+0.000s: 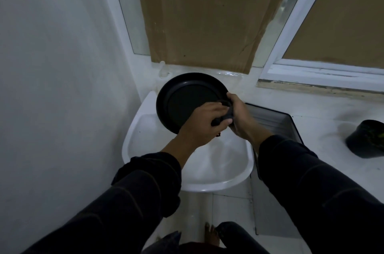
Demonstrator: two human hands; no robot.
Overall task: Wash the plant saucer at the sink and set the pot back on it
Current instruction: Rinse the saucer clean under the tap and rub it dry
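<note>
A round black plant saucer point(187, 100) is held tilted over the white sink point(207, 162), its inside facing me. My left hand point(204, 118) grips its lower right rim, thumb curled over the edge. My right hand point(239, 116) grips the same rim just to the right, fingers curled round it. A small dark thing between the two hands is too hidden to name. The black pot point(366, 141) with a plant lies tilted on the white counter at the far right, well apart from both hands.
A white wall point(52, 87) runs close along the left. Cardboard point(203, 14) covers the window behind the sink. A dark-framed panel point(276, 122) leans beside the sink on the right. White counter point(301, 108) stretches right; tiled floor and a bare foot point(211, 233) lie below.
</note>
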